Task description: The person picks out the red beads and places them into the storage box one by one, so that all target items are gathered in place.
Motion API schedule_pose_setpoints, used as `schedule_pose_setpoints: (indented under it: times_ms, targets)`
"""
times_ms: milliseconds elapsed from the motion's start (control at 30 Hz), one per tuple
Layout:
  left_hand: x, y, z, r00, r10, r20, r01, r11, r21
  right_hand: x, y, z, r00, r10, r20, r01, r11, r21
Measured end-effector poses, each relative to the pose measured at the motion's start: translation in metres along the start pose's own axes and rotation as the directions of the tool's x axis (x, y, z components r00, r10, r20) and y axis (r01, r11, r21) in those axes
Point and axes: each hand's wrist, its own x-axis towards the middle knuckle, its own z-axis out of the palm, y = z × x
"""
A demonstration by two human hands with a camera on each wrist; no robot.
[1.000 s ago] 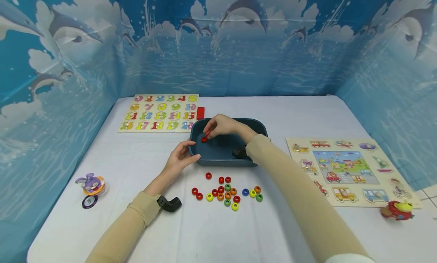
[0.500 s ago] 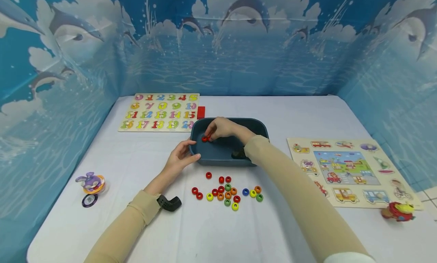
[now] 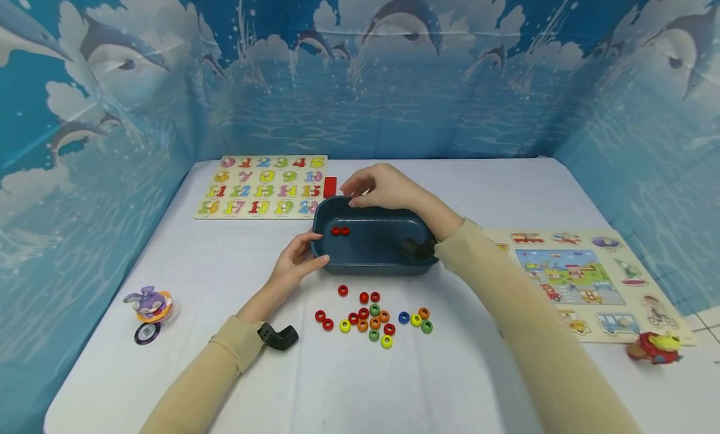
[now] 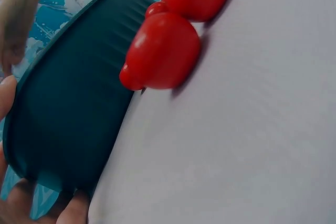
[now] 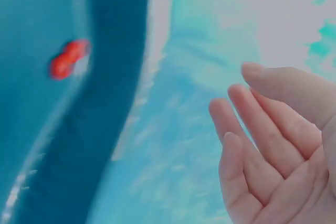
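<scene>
My left hand (image 3: 297, 256) holds the left end of a dark blue-green plastic tray (image 3: 377, 269), its thumb at the near corner and fingers spread along the outer wall. Inside, at the left, two red beads (image 3: 345, 231) lie side by side; the right wrist view shows the red beads (image 5: 62, 67) blurred. Over the tray's far rim is my right hand (image 3: 384, 187), its fingers loosely bent with nothing between them. The right wrist view shows the open palm (image 5: 283, 171). Large red beads (image 4: 164, 51) appear beside the tray wall in the left wrist view.
Several loose beads, red, yellow, orange, green and a blue bead (image 3: 404, 317), lie in front of the tray. A number puzzle (image 3: 264, 187) and red block (image 3: 330, 187) are behind left, a vehicle puzzle (image 3: 568, 277) right. Small toys include a purple rabbit (image 3: 150, 301).
My right hand has let go of a red bead beside the other in the tray, then risen up and away over the far rim. The left hand has stayed in place.
</scene>
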Motion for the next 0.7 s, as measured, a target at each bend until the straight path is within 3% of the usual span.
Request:
schedule_pose_setpoints:
  times_ms: [133,267,500,700]
  targets:
    - [-0.004,0.011,0.003,1.0,0.0,-0.005,0.0,1.0,0.015,-0.037,-0.021,-0.008,0.993,-0.068,-0.093,0.073,0.996,0.056]
    - [-0.008,0.022,0.007,1.0,0.014,-0.005,-0.013,1.0,0.022,-0.075,-0.029,0.002,0.981,-0.112,-0.16,0.126,0.989,0.082]
    - [-0.008,0.021,0.006,1.0,0.01,-0.006,-0.01,1.0,0.02,-0.123,-0.013,0.051,0.976,-0.039,-0.215,0.077,0.982,0.174]
    - [-0.008,0.022,0.007,1.0,0.01,0.0,-0.01,1.0,0.02,-0.136,0.009,0.099,0.983,0.027,-0.18,0.006,0.983,0.181]
